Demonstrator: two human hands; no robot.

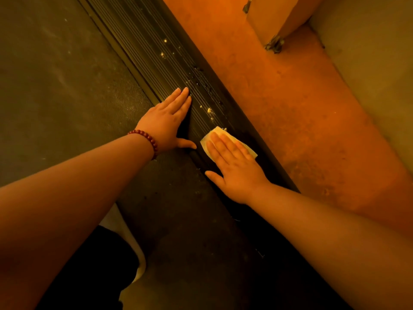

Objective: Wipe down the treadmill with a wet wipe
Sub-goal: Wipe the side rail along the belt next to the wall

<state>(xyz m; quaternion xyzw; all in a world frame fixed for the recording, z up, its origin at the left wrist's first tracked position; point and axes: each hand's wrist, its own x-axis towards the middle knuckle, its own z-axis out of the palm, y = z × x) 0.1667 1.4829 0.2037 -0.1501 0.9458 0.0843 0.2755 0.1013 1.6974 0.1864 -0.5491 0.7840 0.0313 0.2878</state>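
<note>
The treadmill's black ribbed side rail [161,63] runs diagonally from top left to bottom right, beside the dusty grey belt [55,86]. Pale crumbs and dark specks [209,110] lie on the rail above my hands. A folded white wet wipe [218,134] lies flat on the rail. My right hand [234,166] presses on it with straight fingers. My left hand [166,124], with a red bead bracelet at the wrist, rests flat on the rail's inner edge, fingers straight, just left of the wipe.
An orange-red floor strip [279,97] runs along the rail's right side. A grey wall [368,63] stands at the far right, and a pale cabinet corner on a metal foot [273,44] stands at the top. My dark trouser leg and white shoe [134,249] are at the bottom left.
</note>
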